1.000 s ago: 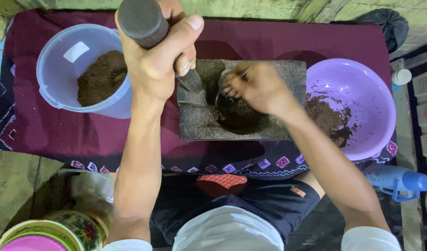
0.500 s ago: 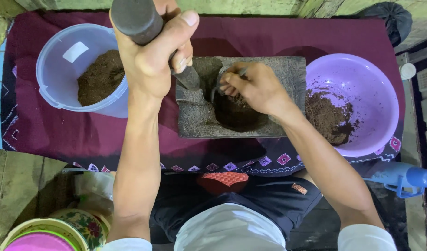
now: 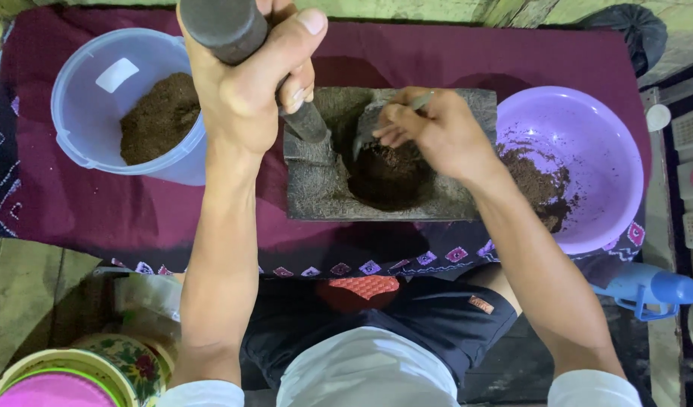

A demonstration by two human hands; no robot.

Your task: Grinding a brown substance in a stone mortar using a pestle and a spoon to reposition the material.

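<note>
One head view. Dark stone pestle (image 3: 233, 45) is clamped in the left hand (image 3: 245, 90), long axis slanted, tip down-right on the stone mortar (image 3: 324, 188). Right hand (image 3: 437, 132), fingers pinched on a spoon (image 3: 422, 100), has shifted slightly upward.

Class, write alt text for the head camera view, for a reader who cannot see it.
The left hand holds a dark stone pestle raised over a square stone mortar, while the right hand works a spoon in brown powder.

A maroon cloth (image 3: 437, 56) with patterned border lies under a grey stone mortar (image 3: 316, 188), purple bowl (image 3: 588, 136) and pale blue bucket (image 3: 98, 98).
</note>
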